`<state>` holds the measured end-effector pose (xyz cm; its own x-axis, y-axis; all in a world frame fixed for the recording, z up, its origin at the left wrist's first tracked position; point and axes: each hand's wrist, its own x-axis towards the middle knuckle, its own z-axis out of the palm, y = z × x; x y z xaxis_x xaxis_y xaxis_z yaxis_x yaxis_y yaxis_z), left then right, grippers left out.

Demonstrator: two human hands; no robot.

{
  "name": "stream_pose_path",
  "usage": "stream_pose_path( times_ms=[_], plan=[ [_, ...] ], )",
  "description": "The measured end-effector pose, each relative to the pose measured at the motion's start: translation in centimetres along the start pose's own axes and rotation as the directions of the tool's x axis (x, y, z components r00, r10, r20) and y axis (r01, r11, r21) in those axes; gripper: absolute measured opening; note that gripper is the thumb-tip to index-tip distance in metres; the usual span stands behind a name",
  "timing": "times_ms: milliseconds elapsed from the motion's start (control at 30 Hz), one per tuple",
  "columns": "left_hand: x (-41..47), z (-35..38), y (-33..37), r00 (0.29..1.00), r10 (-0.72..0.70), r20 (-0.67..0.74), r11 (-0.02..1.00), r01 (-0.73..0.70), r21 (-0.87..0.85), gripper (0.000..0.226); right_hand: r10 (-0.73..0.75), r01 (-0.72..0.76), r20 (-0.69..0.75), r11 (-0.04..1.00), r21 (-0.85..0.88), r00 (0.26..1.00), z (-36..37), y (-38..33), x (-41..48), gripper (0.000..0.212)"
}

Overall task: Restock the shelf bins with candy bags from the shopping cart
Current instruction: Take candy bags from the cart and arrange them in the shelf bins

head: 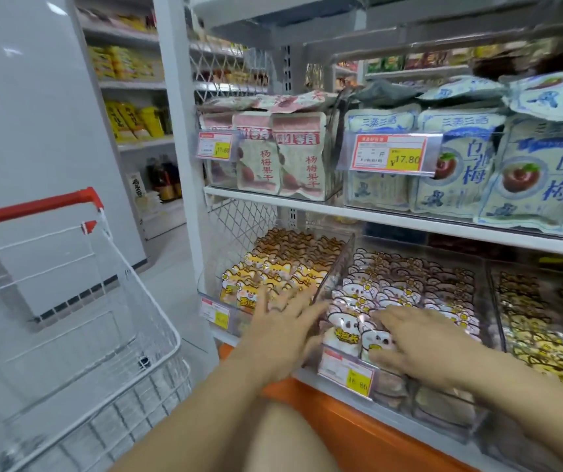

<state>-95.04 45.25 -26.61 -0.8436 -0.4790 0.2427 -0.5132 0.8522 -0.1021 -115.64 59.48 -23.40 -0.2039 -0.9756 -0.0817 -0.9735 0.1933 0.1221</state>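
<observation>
The white upper shelf [273, 196] before me carries clear bins holding pink-white bags [293, 158] and blue-white bags [460, 172]. The lower shelf [227, 336] carries three clear bins side by side: yellow candy bags [273, 270], pink candy bags [409, 287], brown-and-yellow candy bags [539, 318].

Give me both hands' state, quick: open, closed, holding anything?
Left hand: open, fingers spread, holding nothing.
Right hand: open, fingers resting flat on the white bags.

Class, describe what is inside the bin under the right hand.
Rows of pink-and-white candy bags fill the bin. The right hand covers some front bags; the price tag hides the bottom front.
</observation>
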Motion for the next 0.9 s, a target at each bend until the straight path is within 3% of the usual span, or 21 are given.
stream_pose_path(
  times_ms=[67,133,233,400,467,567,667,800,900],
  plan=[
    [-1.3,-0.8,-2.7,0.987,-0.139,-0.085,0.989,0.142,0.03,0.055,-0.002,-0.001,-0.127,1.0,-0.025,0.992,-1.2,-1.6,0.7,0.082],
    [-2.8,-0.7,-5.0,0.951,-0.266,-0.154,0.958,0.279,0.068,0.053,-0.065,0.065,-0.187,0.998,-0.005,0.98,-2.4,-4.0,2.0,0.072],
    [-5.2,-0.3,-7.1,0.911,-0.411,-0.021,0.903,0.41,0.13,0.035,-0.176,0.189,-0.179,0.981,0.054,0.968,-3.3,-7.5,5.2,0.051],
    [-7.4,0.6,-8.7,0.935,-0.354,0.016,0.897,0.334,0.29,0.029,-0.2,0.213,-0.131,0.972,0.095,0.971,-1.9,-12.3,11.6,0.032],
    [-7.6,0.6,-9.2,0.942,-0.334,0.021,0.901,0.313,0.299,0.028,-0.183,0.2,-0.132,0.971,0.132,0.974,-1.3,-13.6,13.6,0.038],
    [-8.1,0.7,-11.3,0.954,-0.3,-0.018,0.903,0.291,0.317,0.03,-0.149,0.188,-0.249,0.972,0.142,0.957,-1.4,-14.8,16.2,0.05],
    [-8.7,1.1,-14.3,0.944,-0.329,-0.019,0.896,0.318,0.308,0.03,-0.103,0.156,-0.273,0.971,0.18,0.956,-2.0,-15.6,18.4,0.046],
    [-8.3,1.8,-17.2,0.924,-0.381,-0.01,0.899,0.374,0.227,0.031,-0.114,0.134,-0.106,0.969,0.207,0.988,-3.6,-16.2,21.6,0.027],
    [-6.2,2.1,-18.5,0.919,-0.38,-0.108,0.918,0.389,0.08,0.026,-0.027,0.121,-0.235,0.909,0.4,0.972,-5.3,-16.2,23.3,0.024]
  ],
)
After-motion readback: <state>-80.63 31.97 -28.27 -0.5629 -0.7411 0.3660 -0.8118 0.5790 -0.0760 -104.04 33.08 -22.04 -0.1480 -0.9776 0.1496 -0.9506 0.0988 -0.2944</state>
